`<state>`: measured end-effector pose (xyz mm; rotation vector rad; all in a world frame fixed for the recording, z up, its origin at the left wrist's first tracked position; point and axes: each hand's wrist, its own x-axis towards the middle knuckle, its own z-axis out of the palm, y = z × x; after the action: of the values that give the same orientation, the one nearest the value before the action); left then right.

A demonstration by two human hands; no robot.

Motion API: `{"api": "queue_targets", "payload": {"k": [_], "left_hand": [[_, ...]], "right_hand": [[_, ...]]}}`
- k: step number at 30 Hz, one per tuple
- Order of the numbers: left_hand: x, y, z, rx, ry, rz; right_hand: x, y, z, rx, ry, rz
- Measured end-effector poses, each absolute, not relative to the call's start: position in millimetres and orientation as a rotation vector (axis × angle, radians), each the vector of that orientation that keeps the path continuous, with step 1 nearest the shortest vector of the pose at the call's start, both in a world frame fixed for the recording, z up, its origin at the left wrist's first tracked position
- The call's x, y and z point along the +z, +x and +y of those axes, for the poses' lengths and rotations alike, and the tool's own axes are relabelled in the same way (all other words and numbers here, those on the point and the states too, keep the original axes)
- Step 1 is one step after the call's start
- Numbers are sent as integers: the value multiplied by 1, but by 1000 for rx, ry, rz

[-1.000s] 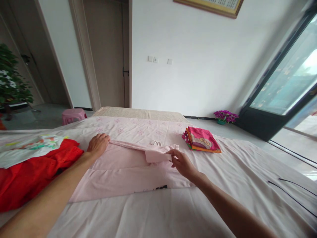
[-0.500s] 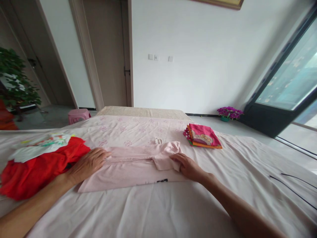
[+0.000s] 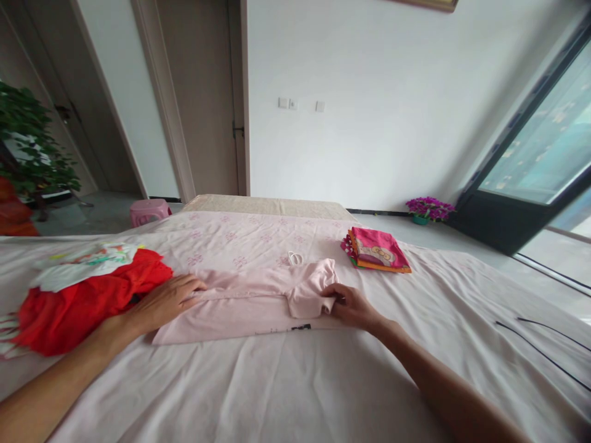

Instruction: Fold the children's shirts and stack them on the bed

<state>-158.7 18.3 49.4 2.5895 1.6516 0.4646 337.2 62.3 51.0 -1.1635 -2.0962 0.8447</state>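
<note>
A pale pink T-shirt (image 3: 240, 314) lies partly folded on the bed sheet (image 3: 277, 394), its far side turned over toward me and a short sleeve on top at the right. My left hand (image 3: 173, 298) rests with fingers stretched out flat on the shirt's left end. My right hand (image 3: 348, 304) pinches the sleeve's edge at the right end between thumb and fingers. Dark printing shows along the shirt's near edge. Just beyond the shirt lies a small white cord loop (image 3: 295, 258).
A heap of red and white clothes (image 3: 101, 301) lies by my left forearm. Folded pink and orange clothes (image 3: 378, 249) are stacked at the right. Two thin black cords (image 3: 540, 351) lie farther right. Beyond the bed are a pink stool (image 3: 150, 211) and purple flowers (image 3: 429, 209).
The far side of the shirt has come down toward me and now lies flat over the near part. My left hand moved nearer and flattened; my right hand shifted slightly right, still at the sleeve.
</note>
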Motion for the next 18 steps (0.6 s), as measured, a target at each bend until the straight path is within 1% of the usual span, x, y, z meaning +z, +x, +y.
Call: {"api": "queue_targets", "payload": {"k": [3, 5, 7, 10, 12, 14, 16, 18], "left_hand": [[46, -159, 19, 388, 2641, 1706], [48, -159, 20, 366, 2663, 1770], [53, -157, 20, 359, 2661, 1872], [61, -140, 15, 394, 2667, 1936], [67, -114, 7, 479, 2687, 1839], [71, -76, -2, 563, 2694, 1684], [73, -33, -12, 608, 2692, 1542], [73, 10, -19, 654, 2678, 1466]], "right_hand": [[56, 331, 56, 673, -1118, -2224], [65, 324, 48, 646, -1122, -2197], [74, 318, 38, 681, -1121, -2178], [77, 315, 27, 829, -1019, -2244], [72, 319, 29, 919, -965, -2228], [67, 327, 39, 939, -1011, -2128], [64, 336, 57, 899, -1165, -1983], [63, 343, 78, 784, -1399, -1842]]}}
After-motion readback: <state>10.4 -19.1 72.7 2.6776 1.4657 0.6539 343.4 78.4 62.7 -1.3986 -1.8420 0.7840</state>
